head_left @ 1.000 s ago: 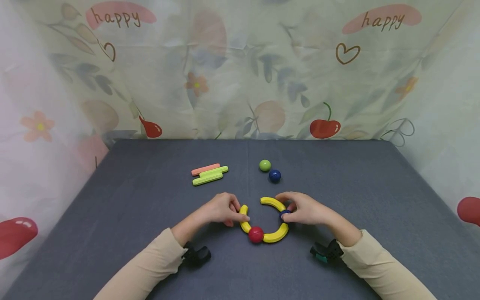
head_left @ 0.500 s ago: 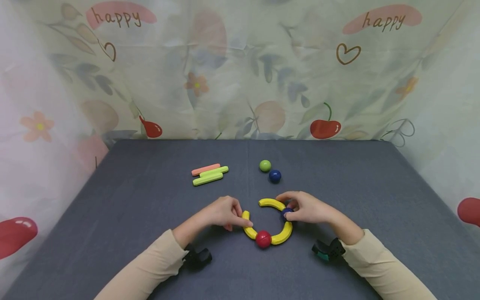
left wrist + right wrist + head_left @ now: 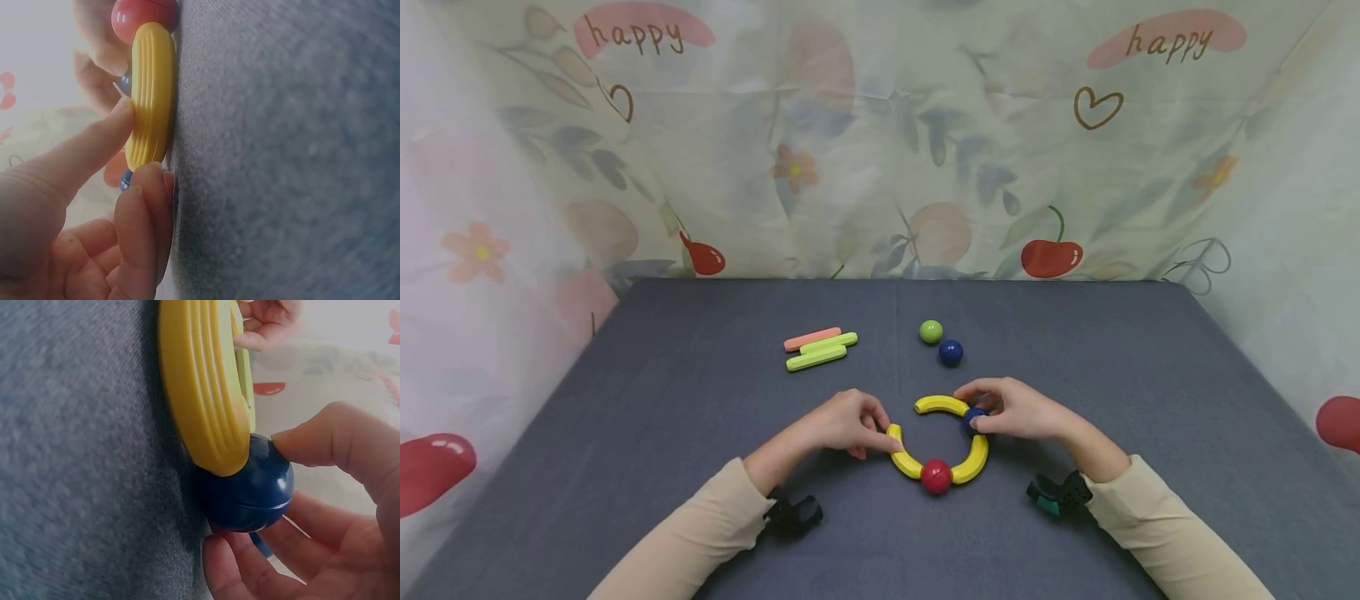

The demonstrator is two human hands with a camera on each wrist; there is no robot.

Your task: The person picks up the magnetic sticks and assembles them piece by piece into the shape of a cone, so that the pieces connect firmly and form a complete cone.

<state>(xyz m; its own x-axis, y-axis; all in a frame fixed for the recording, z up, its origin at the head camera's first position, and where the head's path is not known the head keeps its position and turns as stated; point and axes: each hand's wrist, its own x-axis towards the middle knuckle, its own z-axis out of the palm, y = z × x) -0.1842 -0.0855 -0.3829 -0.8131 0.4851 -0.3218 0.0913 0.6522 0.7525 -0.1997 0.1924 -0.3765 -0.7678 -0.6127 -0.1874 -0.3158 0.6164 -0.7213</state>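
An arc of three curved yellow toy rods, joined by a red ball (image 3: 936, 477) and a blue ball (image 3: 247, 494), lies on the dark cloth, with a gap at its upper left. With thumb and fingers my left hand (image 3: 850, 422) pinches the left curved yellow rod (image 3: 152, 94) near its free end. The blue ball is held between the thumb and fingers of my right hand (image 3: 1021, 408). From that ball the top curved rod (image 3: 942, 403) reaches leftward to a free end, and the lower right curved rod (image 3: 973, 461) runs down to the red ball.
Farther back lie an orange straight rod (image 3: 812, 338) and two yellow-green straight rods (image 3: 816, 358), side by side. A green ball (image 3: 931, 332) and a second blue ball (image 3: 951, 352) sit right of them. A patterned curtain (image 3: 880, 167) hangs behind the table.
The lower part of the arc has swung to the right, carrying the red ball with it. My right hand has shifted slightly up and right; both hands keep their grip.
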